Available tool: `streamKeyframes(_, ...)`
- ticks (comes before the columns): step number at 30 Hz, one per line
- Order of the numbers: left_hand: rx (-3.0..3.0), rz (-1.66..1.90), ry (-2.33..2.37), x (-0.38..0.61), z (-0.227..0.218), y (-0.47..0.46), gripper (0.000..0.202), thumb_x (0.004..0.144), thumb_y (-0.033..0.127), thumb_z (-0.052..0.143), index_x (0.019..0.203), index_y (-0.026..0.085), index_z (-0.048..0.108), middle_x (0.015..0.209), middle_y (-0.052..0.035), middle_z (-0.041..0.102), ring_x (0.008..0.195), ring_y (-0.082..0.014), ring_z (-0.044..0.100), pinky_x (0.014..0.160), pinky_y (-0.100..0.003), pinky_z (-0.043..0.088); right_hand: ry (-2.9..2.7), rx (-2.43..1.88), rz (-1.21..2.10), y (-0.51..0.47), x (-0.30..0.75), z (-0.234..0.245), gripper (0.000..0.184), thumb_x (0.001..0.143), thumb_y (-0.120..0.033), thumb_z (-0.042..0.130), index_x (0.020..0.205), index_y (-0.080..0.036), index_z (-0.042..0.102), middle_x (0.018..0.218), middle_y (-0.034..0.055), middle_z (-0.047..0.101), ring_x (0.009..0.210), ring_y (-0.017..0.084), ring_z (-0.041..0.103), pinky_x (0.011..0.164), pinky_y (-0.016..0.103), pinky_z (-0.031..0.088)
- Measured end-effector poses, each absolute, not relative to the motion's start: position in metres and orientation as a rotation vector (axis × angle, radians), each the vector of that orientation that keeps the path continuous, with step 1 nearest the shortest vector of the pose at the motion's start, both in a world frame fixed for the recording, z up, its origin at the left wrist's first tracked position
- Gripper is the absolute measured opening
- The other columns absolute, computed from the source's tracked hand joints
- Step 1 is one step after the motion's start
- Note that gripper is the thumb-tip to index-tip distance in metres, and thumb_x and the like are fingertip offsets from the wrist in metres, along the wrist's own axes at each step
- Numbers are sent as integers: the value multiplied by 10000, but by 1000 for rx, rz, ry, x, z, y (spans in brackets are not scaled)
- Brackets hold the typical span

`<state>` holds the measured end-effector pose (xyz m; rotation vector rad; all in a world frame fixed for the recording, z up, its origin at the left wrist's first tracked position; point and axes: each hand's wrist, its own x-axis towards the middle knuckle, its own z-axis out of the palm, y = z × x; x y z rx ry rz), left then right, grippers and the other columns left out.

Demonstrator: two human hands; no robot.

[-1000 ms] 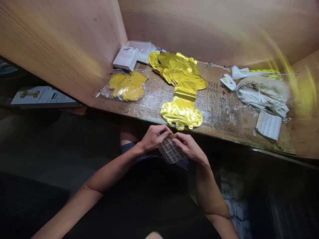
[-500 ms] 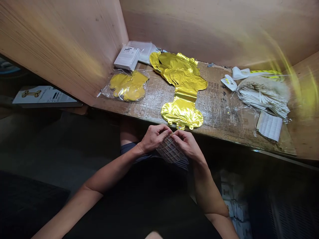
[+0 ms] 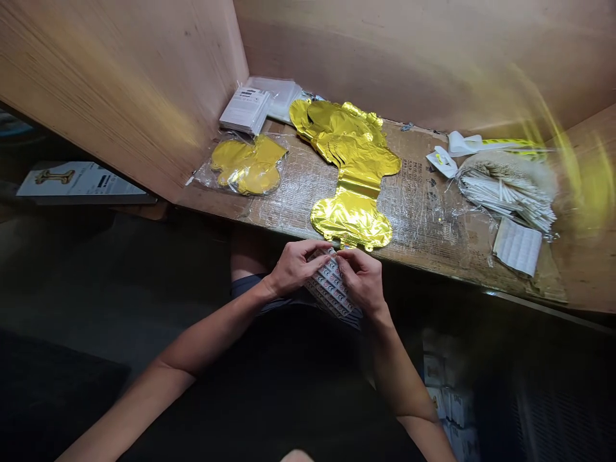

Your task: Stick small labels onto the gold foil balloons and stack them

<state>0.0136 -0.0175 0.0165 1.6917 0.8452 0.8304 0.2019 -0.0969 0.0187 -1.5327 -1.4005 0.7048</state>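
Between my hands, just off the bench's front edge, is a sheet of stickers [image 3: 330, 285] printed with rows of CE marks and small red symbols. My left hand [image 3: 296, 268] pinches its upper left edge. At the upper right edge, the closed fingers of my right hand [image 3: 362, 279] grip it. Just beyond my fingertips, gold foil balloons [image 3: 359, 183] lie flat in an overlapping pile, the nearest one bone-shaped. Its tabbed end reaches the bench edge.
The bench is covered with taped cardboard [image 3: 279, 208]. A clear bag of gold foil pieces [image 3: 248, 165] and a stack of printed cards [image 3: 246, 110] lie left. White sticks [image 3: 505, 192], white ribbon [image 3: 464, 142] and a white sheet [image 3: 518, 245] lie right. Wooden panels enclose the bench.
My right hand has shifted slightly, its fingers now a little farther from my left fingertips. The sheet has tilted, so its printed marks show more clearly.
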Motion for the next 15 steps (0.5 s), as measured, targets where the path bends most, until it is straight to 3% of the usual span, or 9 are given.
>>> streamKeyframes(6,1687,822,903,14,12,-17,341,907,325,760,1205,166,803,1185,-87,820,1089,-251,780,1015,-347,612,-1663,-1460,245,-98,197,8,123,1017,-242,625,1005,-253,746,1041,86,744,974,232,704,895,406,593)
streamKeyframes(12,1696,758,891,6,-1,-8,316,904,268,723,1197,175,798,1165,-84,819,1039,-234,782,949,-330,617,-1385,-1638,350,-82,243,22,161,1027,-366,609,963,-231,668,861,38,670,790,203,636,770,363,552)
streamKeyframes(15,1780,782,768,4,-4,8,258,913,243,704,1140,178,806,1191,-97,810,1103,-244,768,993,-356,600,-1518,-1709,409,-58,277,28,180,994,-396,643,1072,-237,673,1045,84,684,926,237,648,868,399,542)
